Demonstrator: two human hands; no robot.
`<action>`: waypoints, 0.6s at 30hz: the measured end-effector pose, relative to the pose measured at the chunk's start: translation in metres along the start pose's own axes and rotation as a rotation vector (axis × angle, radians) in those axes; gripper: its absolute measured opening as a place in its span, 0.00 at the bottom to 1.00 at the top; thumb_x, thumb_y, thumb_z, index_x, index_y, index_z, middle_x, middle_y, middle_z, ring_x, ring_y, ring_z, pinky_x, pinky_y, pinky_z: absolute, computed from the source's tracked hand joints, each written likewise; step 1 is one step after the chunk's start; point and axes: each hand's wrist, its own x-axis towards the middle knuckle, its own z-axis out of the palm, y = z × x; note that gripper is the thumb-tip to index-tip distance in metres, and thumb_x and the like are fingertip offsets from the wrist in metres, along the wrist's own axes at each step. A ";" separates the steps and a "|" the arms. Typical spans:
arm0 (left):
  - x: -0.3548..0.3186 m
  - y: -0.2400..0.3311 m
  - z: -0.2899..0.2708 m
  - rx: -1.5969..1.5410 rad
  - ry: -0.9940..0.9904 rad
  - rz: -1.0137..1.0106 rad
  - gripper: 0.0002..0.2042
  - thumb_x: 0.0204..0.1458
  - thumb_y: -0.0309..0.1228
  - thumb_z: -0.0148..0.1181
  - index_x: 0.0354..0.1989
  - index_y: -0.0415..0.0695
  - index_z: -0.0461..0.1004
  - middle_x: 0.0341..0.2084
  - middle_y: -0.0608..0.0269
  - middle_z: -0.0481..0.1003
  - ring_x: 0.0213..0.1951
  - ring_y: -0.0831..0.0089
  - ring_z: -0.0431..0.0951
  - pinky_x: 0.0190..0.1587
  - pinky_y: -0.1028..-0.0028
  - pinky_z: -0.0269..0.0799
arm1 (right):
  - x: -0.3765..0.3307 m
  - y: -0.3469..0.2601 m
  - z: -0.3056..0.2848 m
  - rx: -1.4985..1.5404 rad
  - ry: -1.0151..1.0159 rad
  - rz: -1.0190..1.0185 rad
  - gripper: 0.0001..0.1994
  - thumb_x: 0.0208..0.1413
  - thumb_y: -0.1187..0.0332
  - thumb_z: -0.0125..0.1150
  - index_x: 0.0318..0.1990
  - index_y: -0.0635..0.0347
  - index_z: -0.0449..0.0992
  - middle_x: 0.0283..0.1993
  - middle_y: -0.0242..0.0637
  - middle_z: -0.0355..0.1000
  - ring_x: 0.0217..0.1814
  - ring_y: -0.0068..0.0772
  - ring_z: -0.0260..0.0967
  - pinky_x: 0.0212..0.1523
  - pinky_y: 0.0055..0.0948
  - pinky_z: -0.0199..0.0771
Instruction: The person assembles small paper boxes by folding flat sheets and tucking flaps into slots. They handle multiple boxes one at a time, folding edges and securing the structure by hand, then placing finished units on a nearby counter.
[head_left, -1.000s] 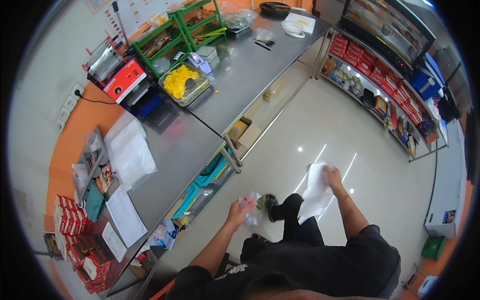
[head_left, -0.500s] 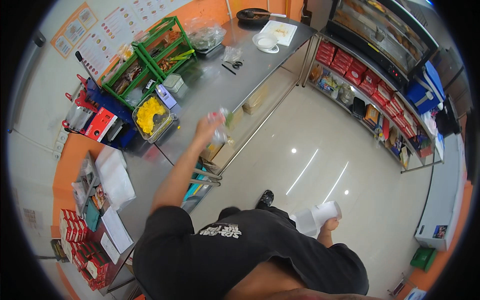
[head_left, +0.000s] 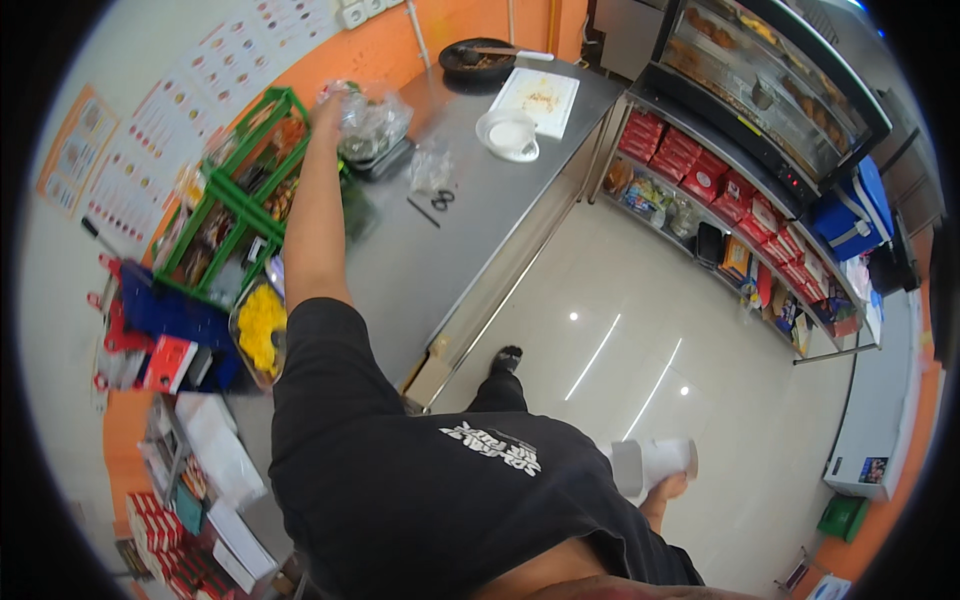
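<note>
My left hand reaches to the back of the steel table, between the green tiered racks and a clear plastic bag lying on a dark tray. Its fingers are blurred against the plastic, so their grip is unclear. Down at my right side, away from the table, my right hand is closed around a white round tub. A translucent rectangular container is right beside that tub. A container of yellow food stands partly behind my left arm.
Scissors and a thin dark stick lie on the table. Farther back are a white bowl, a white cutting board and a black pan. A glass display cabinet stands over red boxes at right.
My left hand has gone from the table's front edge, where it held a small clear plastic bag, to the back beside the racks. My right hand still holds the tub. The view has shifted.
</note>
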 end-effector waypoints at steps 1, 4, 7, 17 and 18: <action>0.028 0.005 0.023 -0.024 0.036 -0.013 0.25 0.45 0.35 0.71 0.50 0.33 0.74 0.42 0.55 0.78 0.41 0.68 0.79 0.45 0.67 0.74 | -0.011 -0.008 -0.007 0.085 0.033 0.071 0.25 0.62 0.57 0.49 0.43 0.81 0.72 0.42 0.64 0.74 0.41 0.59 0.75 0.42 0.53 0.77; 0.094 -0.006 0.040 0.170 0.172 0.092 0.25 0.48 0.34 0.69 0.54 0.37 0.71 0.45 0.56 0.76 0.41 0.68 0.79 0.46 0.66 0.76 | -0.033 -0.040 -0.019 0.197 0.090 0.145 0.25 0.62 0.56 0.49 0.43 0.81 0.72 0.42 0.63 0.75 0.41 0.57 0.75 0.42 0.54 0.77; 0.085 -0.026 0.103 -0.290 0.293 -0.017 0.18 0.50 0.33 0.67 0.49 0.41 0.73 0.41 0.59 0.77 0.39 0.69 0.78 0.42 0.67 0.77 | -0.048 -0.049 -0.023 0.199 0.089 0.110 0.26 0.62 0.56 0.49 0.44 0.80 0.73 0.43 0.62 0.75 0.41 0.56 0.75 0.42 0.54 0.78; -0.349 -0.253 0.363 -0.058 -1.139 -0.578 0.10 0.61 0.31 0.51 0.49 0.47 0.70 0.38 0.56 0.74 0.37 0.65 0.78 0.37 0.59 0.78 | -0.035 -0.123 0.013 0.360 0.127 0.030 0.23 0.62 0.59 0.52 0.52 0.74 0.71 0.50 0.51 0.73 0.48 0.46 0.73 0.47 0.42 0.76; -0.428 -0.244 0.382 -0.019 -1.121 -0.714 0.14 0.59 0.37 0.57 0.49 0.44 0.74 0.45 0.63 0.75 0.48 0.68 0.74 0.47 0.64 0.74 | -0.038 -0.150 0.009 0.405 0.119 0.005 0.21 0.63 0.60 0.52 0.54 0.72 0.71 0.52 0.51 0.72 0.50 0.45 0.72 0.49 0.41 0.75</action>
